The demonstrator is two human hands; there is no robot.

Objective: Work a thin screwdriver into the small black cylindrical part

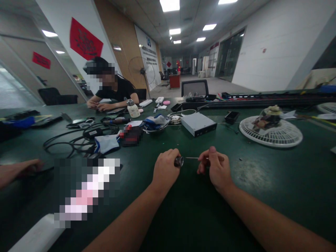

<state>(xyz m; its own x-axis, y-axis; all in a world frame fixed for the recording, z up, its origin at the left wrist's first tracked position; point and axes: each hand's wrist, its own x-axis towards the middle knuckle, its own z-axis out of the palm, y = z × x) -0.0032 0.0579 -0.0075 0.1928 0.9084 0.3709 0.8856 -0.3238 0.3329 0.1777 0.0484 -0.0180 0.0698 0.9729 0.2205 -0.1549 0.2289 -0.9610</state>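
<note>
My left hand point(166, 167) is closed around a dark, short cylinder point(179, 161), whose round metallic end points right; the rest of it is hidden in my fist. In my right hand point(217, 171) I hold a thin screwdriver point(192, 158) between thumb and fingers, its brownish handle partly covered by them. The slim shaft points left at the cylinder's end, with a small gap between the two. Both hands are just above the dark green table point(168, 224). Beyond them lies a grey optical disc drive point(198, 122).
To the right lies a white fan grille point(270, 134) with a motor on it. Black cables point(76, 140), a blue-and-white cloth point(156, 122) and a small bottle point(133, 109) are at the left. A person point(115, 87) sits across the table; another person's hand point(28, 166) is at far left.
</note>
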